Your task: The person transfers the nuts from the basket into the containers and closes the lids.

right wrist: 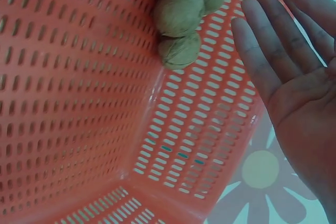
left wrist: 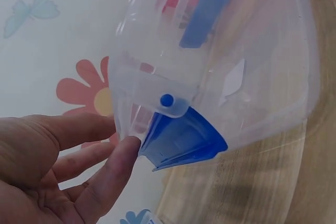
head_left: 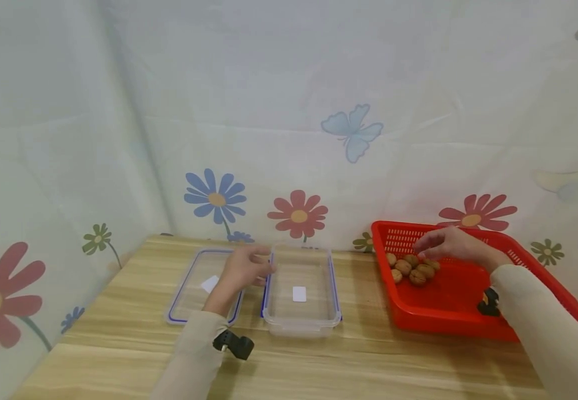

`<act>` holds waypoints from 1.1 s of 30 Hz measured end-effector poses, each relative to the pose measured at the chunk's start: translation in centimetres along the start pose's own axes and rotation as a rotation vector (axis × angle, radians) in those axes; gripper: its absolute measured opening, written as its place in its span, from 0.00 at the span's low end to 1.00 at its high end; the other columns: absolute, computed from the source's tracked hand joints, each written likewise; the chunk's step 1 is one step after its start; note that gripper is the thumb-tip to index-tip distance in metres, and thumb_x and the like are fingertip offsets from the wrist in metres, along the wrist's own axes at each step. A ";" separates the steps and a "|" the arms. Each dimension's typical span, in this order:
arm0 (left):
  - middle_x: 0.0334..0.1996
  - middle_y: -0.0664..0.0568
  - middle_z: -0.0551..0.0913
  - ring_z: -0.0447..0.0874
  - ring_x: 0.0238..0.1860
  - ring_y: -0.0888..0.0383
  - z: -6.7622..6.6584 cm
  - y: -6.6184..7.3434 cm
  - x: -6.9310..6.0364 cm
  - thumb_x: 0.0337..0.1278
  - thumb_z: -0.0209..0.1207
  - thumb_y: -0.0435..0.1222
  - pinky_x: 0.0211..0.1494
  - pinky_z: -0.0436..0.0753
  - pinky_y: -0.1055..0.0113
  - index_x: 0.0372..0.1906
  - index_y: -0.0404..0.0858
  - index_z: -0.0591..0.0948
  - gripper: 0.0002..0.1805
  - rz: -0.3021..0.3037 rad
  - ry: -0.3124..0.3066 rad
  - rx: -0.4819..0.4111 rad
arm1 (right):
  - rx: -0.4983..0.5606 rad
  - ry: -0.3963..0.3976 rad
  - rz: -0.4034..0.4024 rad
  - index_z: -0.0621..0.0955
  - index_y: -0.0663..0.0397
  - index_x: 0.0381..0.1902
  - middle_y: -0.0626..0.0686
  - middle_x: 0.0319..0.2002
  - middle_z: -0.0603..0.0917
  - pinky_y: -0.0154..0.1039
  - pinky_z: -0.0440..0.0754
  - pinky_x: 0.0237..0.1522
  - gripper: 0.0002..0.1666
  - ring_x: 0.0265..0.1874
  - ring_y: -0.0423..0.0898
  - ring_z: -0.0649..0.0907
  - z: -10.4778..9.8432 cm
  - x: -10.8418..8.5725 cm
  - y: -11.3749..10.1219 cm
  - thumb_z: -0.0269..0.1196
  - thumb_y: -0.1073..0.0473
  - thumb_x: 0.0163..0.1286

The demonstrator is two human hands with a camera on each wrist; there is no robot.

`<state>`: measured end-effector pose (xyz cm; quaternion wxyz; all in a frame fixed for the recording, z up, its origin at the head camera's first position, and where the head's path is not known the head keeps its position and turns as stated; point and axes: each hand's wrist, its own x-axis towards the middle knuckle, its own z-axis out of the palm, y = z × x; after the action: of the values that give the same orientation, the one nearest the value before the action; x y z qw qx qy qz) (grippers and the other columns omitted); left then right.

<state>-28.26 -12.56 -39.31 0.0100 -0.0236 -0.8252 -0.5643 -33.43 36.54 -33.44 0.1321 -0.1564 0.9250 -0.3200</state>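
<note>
A clear plastic box [head_left: 300,328] with blue side latches stands uncovered on the table, a small white label on its bottom. At its left rim is my left hand [head_left: 243,270], fingers loosely bent; in the left wrist view its fingertips lie against the rim beside a hanging blue latch [left wrist: 184,137]. To the right, my right hand [head_left: 454,244] hovers over a red plastic basket [head_left: 449,323], fingers extended and palm visible in the right wrist view. Several walnuts [head_left: 417,276] lie at the basket's left end, just below those fingers. Nothing shows in the right hand.
Left of the box lies its flat clear lid [head_left: 193,283] with a blue seal, partly behind my left hand and forearm. The wooden table [head_left: 119,316] meets a flower-printed curtain [head_left: 269,139] at the back. A black strap device is on each wrist.
</note>
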 end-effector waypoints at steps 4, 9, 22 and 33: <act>0.44 0.33 0.89 0.91 0.34 0.48 0.1 -0.2 0.1 0.61 0.71 0.24 0.36 0.94 0.58 0.65 0.26 0.81 0.26 -0.004 0.001 0.009 | 0.004 -0.035 0.010 0.82 0.63 0.65 0.62 0.59 0.86 0.59 0.87 0.60 0.28 0.53 0.54 0.84 0.3 0.0 0.3 0.73 0.57 0.71; 0.44 0.33 0.89 0.92 0.36 0.46 0.2 -0.4 0.3 0.61 0.70 0.24 0.36 0.94 0.58 0.64 0.25 0.81 0.25 -0.001 -0.001 -0.009 | 0.020 -0.084 0.020 0.85 0.63 0.61 0.61 0.57 0.87 0.58 0.87 0.59 0.25 0.48 0.53 0.86 0.8 0.3 0.6 0.75 0.58 0.69; 0.43 0.35 0.89 0.92 0.36 0.47 0.4 -0.7 0.2 0.61 0.69 0.23 0.38 0.94 0.58 0.62 0.26 0.83 0.23 -0.009 0.028 -0.062 | -0.036 -0.128 0.061 0.87 0.62 0.57 0.57 0.51 0.89 0.53 0.90 0.56 0.20 0.43 0.52 0.85 1.7 1.1 0.7 0.74 0.63 0.68; 0.42 0.38 0.89 0.91 0.35 0.50 0.5 -0.9 0.5 0.62 0.70 0.25 0.39 0.94 0.59 0.61 0.29 0.85 0.22 -0.022 0.036 -0.051 | -0.071 -0.138 0.113 0.89 0.58 0.57 0.54 0.49 0.89 0.54 0.89 0.57 0.23 0.43 0.51 0.85 2.1 1.1 0.3 0.78 0.59 0.65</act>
<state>-28.82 -12.37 -40.32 0.0178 -0.0048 -0.8105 -0.5855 -33.79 35.21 -35.42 0.2077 -0.1303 0.9318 -0.2675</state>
